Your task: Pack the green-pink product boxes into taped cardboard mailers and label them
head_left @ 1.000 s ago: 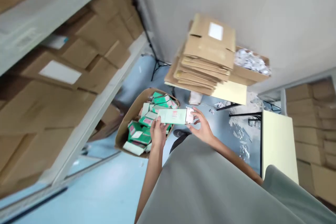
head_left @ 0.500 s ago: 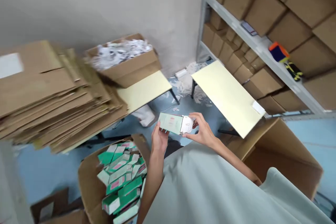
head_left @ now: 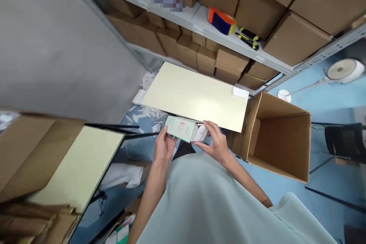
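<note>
A small pale green carton [head_left: 180, 128] with pink print lies level in front of me, its right end open. My left hand [head_left: 166, 145] is closed round its left end, thumb on the near edge and fingers underneath. From the carton's right end sticks a white paper-like piece [head_left: 201, 132]; I cannot tell whether it is a flap, a leaflet or wrapping. My right hand [head_left: 214, 142] pinches this white piece between thumb and fingers. The rest of what is inside the carton is hidden.
Beyond my hands stands a cream table [head_left: 194, 95] with a small white box [head_left: 240, 92]. A large open cardboard box [head_left: 280, 141] is at the right. Shelving behind holds cartons, a tape dispenser [head_left: 221, 21] and cutters [head_left: 248, 39]. Green cartons [head_left: 122, 232] lie at lower left.
My view and body have turned right, from the flattened cardboard stack toward the shelving and large open box. Both hands keep hold of the carton and its white piece.
</note>
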{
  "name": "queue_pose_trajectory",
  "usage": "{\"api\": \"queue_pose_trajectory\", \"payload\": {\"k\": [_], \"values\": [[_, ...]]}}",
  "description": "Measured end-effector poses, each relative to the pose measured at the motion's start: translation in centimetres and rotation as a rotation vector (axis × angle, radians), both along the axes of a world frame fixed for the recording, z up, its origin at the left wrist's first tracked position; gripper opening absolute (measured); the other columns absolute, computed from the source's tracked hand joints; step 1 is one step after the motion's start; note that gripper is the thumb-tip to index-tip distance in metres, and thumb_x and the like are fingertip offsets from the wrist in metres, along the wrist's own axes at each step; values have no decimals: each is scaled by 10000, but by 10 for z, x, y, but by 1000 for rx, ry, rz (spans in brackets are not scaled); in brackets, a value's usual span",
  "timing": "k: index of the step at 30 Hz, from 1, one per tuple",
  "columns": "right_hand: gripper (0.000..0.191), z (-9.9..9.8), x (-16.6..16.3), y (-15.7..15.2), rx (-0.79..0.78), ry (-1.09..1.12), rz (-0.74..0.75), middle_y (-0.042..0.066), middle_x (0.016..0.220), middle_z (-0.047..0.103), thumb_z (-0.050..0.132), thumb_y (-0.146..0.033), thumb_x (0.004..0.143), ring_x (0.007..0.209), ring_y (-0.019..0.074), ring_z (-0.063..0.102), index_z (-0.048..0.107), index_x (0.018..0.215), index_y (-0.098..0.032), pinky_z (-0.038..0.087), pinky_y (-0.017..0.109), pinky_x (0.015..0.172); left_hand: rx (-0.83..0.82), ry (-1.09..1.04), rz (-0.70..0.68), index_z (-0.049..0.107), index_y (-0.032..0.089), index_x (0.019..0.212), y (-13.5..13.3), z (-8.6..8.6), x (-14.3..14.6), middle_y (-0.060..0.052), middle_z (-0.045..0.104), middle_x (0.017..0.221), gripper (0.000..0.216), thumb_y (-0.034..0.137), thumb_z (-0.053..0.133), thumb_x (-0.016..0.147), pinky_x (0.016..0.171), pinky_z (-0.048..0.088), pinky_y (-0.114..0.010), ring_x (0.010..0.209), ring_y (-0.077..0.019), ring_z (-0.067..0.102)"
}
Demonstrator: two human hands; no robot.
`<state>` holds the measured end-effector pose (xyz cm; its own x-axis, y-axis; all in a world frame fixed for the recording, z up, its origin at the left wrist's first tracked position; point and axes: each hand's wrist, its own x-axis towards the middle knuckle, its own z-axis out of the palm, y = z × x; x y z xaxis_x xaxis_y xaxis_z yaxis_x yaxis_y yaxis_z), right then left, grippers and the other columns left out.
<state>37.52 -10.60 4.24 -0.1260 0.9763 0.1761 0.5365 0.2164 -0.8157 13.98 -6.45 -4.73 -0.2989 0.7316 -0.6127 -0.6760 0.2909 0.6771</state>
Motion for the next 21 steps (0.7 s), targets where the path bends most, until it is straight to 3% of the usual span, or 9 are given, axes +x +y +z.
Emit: {"api": "queue_pose_trajectory", "payload": {"k": [4, 9, 12, 21], "values": [[844, 4, -9, 28, 43, -83, -101, 190, 1618, 665, 871, -615, 997, 1475, 341, 691, 556, 1707, -284, 741, 420, 998, 40, -73, -148, 807, 192, 1016, 65, 2, 2, -95, 872, 1201, 267, 387, 917, 872, 949, 647, -305, 1165, -252, 802], [474, 9, -41, 59, 172, -83, -262, 143, 1515, 743, 593, -357, 1196, 1430, 267, 734, 604, 1667, -309, 723, 396, 1052, 16, -152, -278, 827, 161, 1056, 124, 6, -10, -87, 870, 1110, 243, 351, 888, 917, 914, 641, -268, 1028, -208, 811], [403, 10, -63, 76, 207, -88, -333, 127, 1420, 790, 543, -289, 1206, 1320, 253, 795, 714, 1570, -314, 722, 397, 1056, -33, -164, -320, 829, 164, 1055, 149, 6, -21, -74, 865, 1051, 228, 352, 873, 934, 871, 641, -259, 951, -194, 809], [296, 13, -91, 120, 197, -53, -369, 121, 1297, 831, 637, -339, 1172, 913, 198, 838, 864, 1359, -311, 727, 338, 769, -75, -132, -444, 816, 161, 1056, 201, -3, -39, -84, 859, 1051, 446, 511, 975, 828, 869, 648, -300, 981, -233, 807]]}}
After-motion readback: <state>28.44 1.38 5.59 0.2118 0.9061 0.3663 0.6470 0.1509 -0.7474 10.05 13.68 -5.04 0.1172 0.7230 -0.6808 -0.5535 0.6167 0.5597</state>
